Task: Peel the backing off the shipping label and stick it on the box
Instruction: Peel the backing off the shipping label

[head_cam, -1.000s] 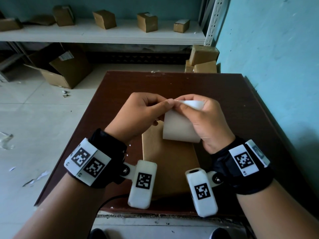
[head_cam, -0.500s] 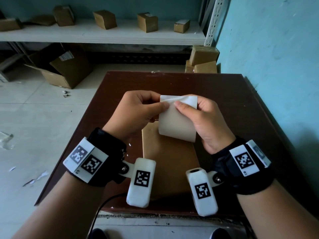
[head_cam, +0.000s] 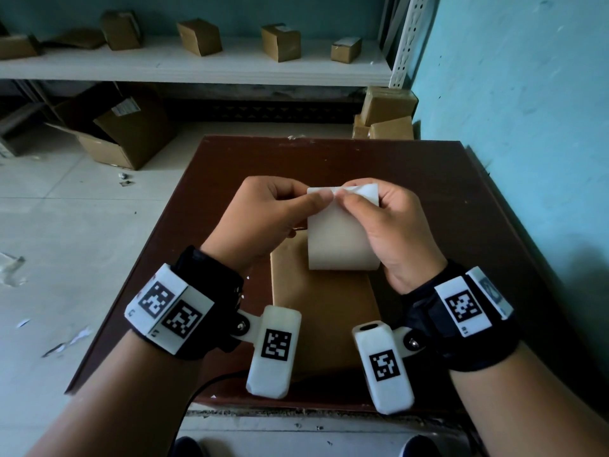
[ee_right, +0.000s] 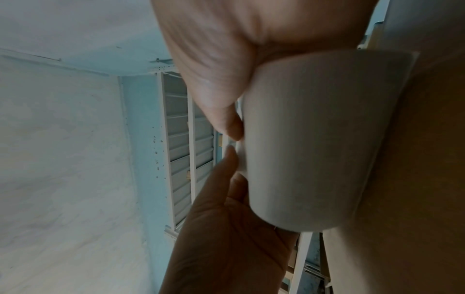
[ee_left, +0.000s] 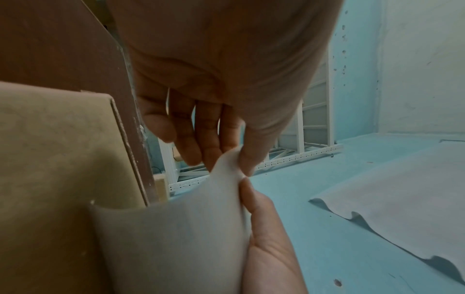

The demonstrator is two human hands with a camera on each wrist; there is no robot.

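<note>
A white shipping label [head_cam: 339, 239] curls in the air above a flat brown cardboard box [head_cam: 324, 311] that lies on the dark table [head_cam: 428, 192]. My left hand [head_cam: 263, 216] pinches the label's top edge from the left, and my right hand [head_cam: 385, 222] pinches the same edge just beside it. The two thumbs nearly touch at the top edge. In the left wrist view the label [ee_left: 171, 234] bends between both hands, with the box [ee_left: 57, 159] to its left. In the right wrist view the label [ee_right: 314, 139] curves in front of the box [ee_right: 415, 179].
Behind the table a white shelf [head_cam: 197, 65] carries several small cardboard boxes. An open carton [head_cam: 115, 130] lies on the tiled floor at left, and stacked boxes [head_cam: 385, 113] stand by the teal wall [head_cam: 527, 127] at right. The table's near edge is by my wrists.
The label has been raised and turned more upright over the box. Both thumbs have come together at its top edge, the right one moving left along it.
</note>
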